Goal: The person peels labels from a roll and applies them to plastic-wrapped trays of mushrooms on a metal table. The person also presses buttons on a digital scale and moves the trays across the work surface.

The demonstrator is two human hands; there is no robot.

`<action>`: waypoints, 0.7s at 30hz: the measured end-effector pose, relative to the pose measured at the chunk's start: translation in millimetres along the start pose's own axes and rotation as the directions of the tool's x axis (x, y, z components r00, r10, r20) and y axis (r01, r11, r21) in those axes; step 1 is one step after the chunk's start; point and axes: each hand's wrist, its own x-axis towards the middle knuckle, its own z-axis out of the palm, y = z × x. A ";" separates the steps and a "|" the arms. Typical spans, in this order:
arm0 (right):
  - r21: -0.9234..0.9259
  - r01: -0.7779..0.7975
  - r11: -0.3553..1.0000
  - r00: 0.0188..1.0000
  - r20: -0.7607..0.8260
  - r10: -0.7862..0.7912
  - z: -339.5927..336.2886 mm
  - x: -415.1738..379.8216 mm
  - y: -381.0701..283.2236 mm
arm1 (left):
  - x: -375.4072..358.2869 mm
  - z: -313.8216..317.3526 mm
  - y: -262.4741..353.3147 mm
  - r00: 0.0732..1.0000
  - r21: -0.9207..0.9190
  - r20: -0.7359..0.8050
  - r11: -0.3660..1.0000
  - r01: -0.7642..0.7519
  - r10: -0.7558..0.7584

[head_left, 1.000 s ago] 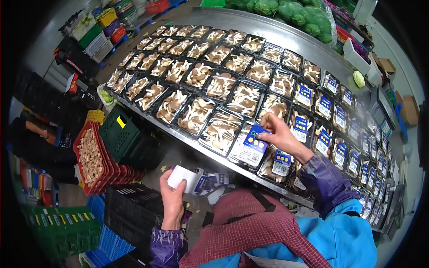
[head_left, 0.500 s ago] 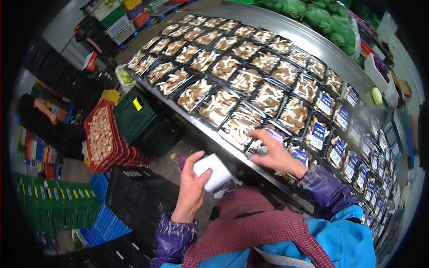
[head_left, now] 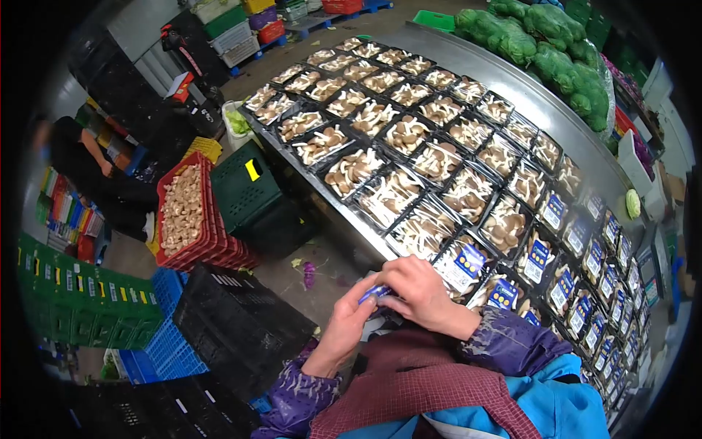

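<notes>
Close to the table's front edge, my left hand [head_left: 344, 329] is closed round a roll of blue labels [head_left: 374, 293], mostly covered by my fingers. My right hand [head_left: 420, 296] meets it there, its fingers pinched at the labels; exactly what the fingertips grip is partly hidden. Just beyond my right hand lies a black tray of mushrooms with a blue-and-white label [head_left: 465, 265] on its film. Beside it, another labelled mushroom tray [head_left: 502, 293] sits nearer my right sleeve. To the left in the same row, a wrapped mushroom tray [head_left: 424, 230] carries no label.
Rows of wrapped mushroom trays cover the steel table [head_left: 504, 73], those on the right labelled. Netted green cabbages [head_left: 556, 55] lie at the far end. On the left stand a red crate of mushrooms [head_left: 183, 208], a dark green crate [head_left: 245, 186], black crates [head_left: 234, 314] and a person [head_left: 95, 172].
My right hand has left the tray, which now shows a label, and come to my left hand. The label roll has turned from its white side to show blue. The view has shifted.
</notes>
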 end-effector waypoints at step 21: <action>0.016 0.055 0.998 0.993 0.108 -0.057 -7.9 3.3 21.5 | 16.7 -1.5 -6.7 0.968 -0.139 0.214 0.977 0.161 -0.129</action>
